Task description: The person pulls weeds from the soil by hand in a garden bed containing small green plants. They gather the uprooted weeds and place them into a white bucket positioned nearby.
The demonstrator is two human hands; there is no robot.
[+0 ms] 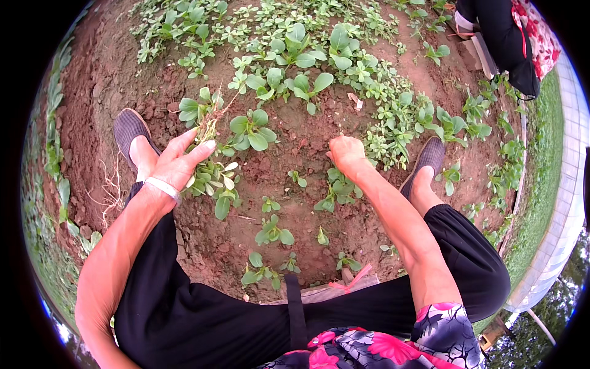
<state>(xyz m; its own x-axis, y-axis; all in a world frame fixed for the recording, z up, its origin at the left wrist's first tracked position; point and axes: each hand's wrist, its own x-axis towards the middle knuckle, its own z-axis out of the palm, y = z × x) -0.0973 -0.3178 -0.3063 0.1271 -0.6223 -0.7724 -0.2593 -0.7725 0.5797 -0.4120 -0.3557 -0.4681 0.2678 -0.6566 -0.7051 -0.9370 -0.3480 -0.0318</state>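
Observation:
My left hand (177, 161), with a pale bracelet at the wrist, grips a bunch of uprooted green plants (207, 177) between thumb and fingers; their thin roots point up and away from me. My right hand (346, 152) is closed low over the soil, beside a patch of small-leaved weeds (387, 133); whether something is pinched in its fingers is hidden. Just below it grows a leafy seedling cluster (341, 187). Between my hands stand a broad-leaved seedling (253, 130) and a smaller seedling (297, 178) in reddish soil.
My shoes (133, 129) stand on the soil at either side. Thicker greens (295, 48) grow farther off. Pulled roots (110, 189) lie at the left. Another person (502, 37) is at the upper right, near a wooden piece (481, 55). More seedlings (274, 233) grow close before me.

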